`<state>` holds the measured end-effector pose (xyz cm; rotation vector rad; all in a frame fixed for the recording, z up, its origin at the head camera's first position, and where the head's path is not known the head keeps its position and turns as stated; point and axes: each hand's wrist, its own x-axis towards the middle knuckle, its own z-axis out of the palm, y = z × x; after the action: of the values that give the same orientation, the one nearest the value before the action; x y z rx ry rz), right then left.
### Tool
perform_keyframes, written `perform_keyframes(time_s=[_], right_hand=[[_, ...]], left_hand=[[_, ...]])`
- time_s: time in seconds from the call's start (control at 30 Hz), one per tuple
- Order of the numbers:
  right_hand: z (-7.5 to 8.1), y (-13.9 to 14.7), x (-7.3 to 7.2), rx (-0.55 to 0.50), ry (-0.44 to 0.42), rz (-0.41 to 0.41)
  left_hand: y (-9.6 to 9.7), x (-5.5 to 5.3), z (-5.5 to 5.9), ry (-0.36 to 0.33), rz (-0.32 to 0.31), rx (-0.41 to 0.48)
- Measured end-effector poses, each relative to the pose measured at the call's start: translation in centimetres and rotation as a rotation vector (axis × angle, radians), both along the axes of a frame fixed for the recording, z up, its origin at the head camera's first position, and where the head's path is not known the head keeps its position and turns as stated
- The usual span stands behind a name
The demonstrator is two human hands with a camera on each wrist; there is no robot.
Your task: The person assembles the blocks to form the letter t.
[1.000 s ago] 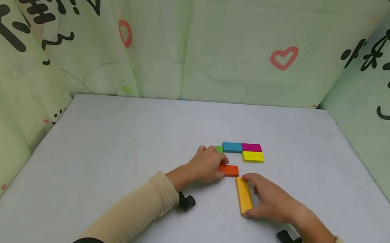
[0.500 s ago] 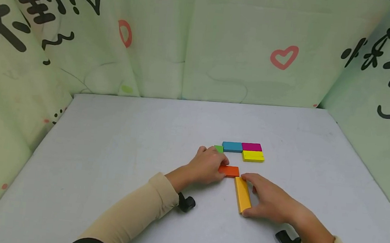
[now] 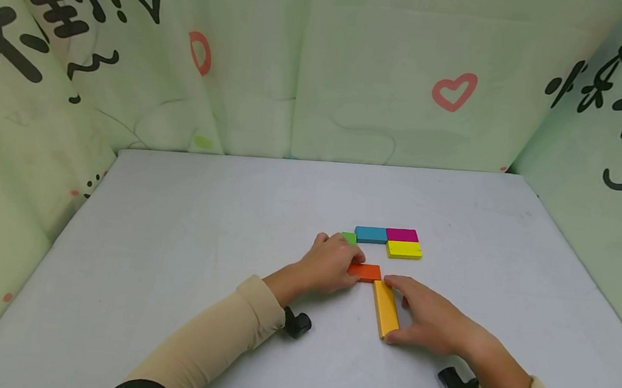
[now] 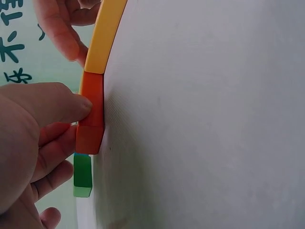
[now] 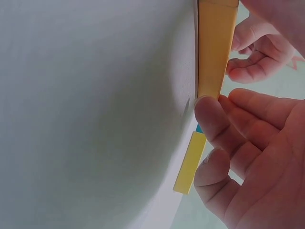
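My left hand (image 3: pixel 326 265) pinches an orange-red block (image 3: pixel 369 272) lying flat on the table; the left wrist view shows its thumb on the near side of the block (image 4: pixel 93 102). A longer amber block (image 3: pixel 385 309) is gripped by my right hand (image 3: pixel 435 314), forefinger at its far end and thumb at its near end. The amber block's far end meets the orange-red block's right corner, and it slants toward me. Just beyond the left fingers lies a green block (image 3: pixel 349 238), partly hidden by that hand.
Behind the hands, a blue block (image 3: pixel 370 234) touches the green one, with a magenta block (image 3: pixel 401 234) to its right. A yellow block (image 3: pixel 403 250) lies against the magenta one's near side. Printed pale-green curtains (image 3: pixel 324 69) surround the white table (image 3: pixel 200 220).
The right hand has slid the amber block slightly left and away from me, against the orange-red block. The left hand has stayed almost still.
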<state>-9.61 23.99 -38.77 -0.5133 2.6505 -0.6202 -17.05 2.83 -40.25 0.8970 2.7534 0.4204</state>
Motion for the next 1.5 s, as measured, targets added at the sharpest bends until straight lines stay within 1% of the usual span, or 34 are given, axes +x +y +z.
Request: perform_keyframes(time_s=[0.3, 0.43, 0.6, 0.77, 0.93, 1.03, 1.2, 1.5], right_hand=[[0.1, -0.1, 0.0, 0.002, -0.005, 0.0], [0.2, 0.0, 0.0, -0.003, -0.001, 0.006], [0.5, 0.4, -0.1, -0.033, 0.018, 0.018], [1.1, 1.1, -0.9, -0.021, 0.054, -0.022], [1.3, 1.9, -2.0, 0.013, 0.101, -0.073], [1.2, 2.2, -2.6, 0.033, 0.121, -0.101], [0.9, 2.7, -3.5, 0.064, 0.146, -0.128], [0.8, 3.2, -4.7, 0.108, 0.177, -0.135]], left_hand=[[-0.2, -0.1, -0.3, 0.001, -0.019, 0.03], [-0.3, -0.1, -0.4, 0.003, -0.02, 0.029], [-0.5, 0.1, -0.4, 0.024, -0.019, 0.017], [-0.5, 0.2, -0.4, 0.042, -0.018, 0.01], [-0.5, 0.4, -0.3, 0.035, -0.025, -0.012], [-0.5, 0.7, -0.4, 0.035, -0.04, -0.034], [-0.5, 1.4, -0.3, 0.063, -0.075, -0.053], [-0.5, 2.8, 0.1, 0.085, -0.205, -0.084]])
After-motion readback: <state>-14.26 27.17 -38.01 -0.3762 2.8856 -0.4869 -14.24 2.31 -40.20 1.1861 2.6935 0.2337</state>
